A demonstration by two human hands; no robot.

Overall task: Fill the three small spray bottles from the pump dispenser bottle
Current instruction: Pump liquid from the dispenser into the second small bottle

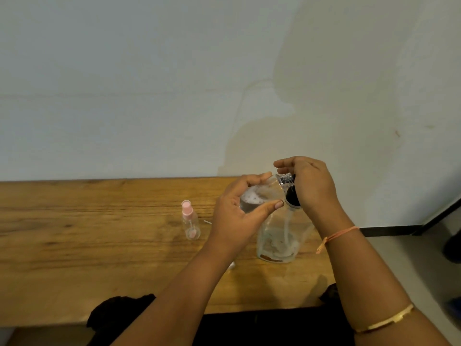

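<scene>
The left hand (234,216) grips an uncapped spray bottle (259,193), fingers and thumb curled round its clear body. The bottle is tilted, with its mouth toward the pump head (290,193). The right hand (311,186) is curled over that pump head from above, wrist raised, forearm sloping down toward the table edge. The pump dispenser bottle (279,238) stands upright on the wooden table (99,233), directly below both hands, with little liquid left in it.

Step in hand, as judged: dispensing into the held bottle, which appears partly filled.

Next move calls for the mouth to be held against the nozzle and the pump to be pressed straight down, so the dispenser does not tip.

A pink-capped spray bottle (190,222) stands well to the left. The third bottle is not visible.
</scene>
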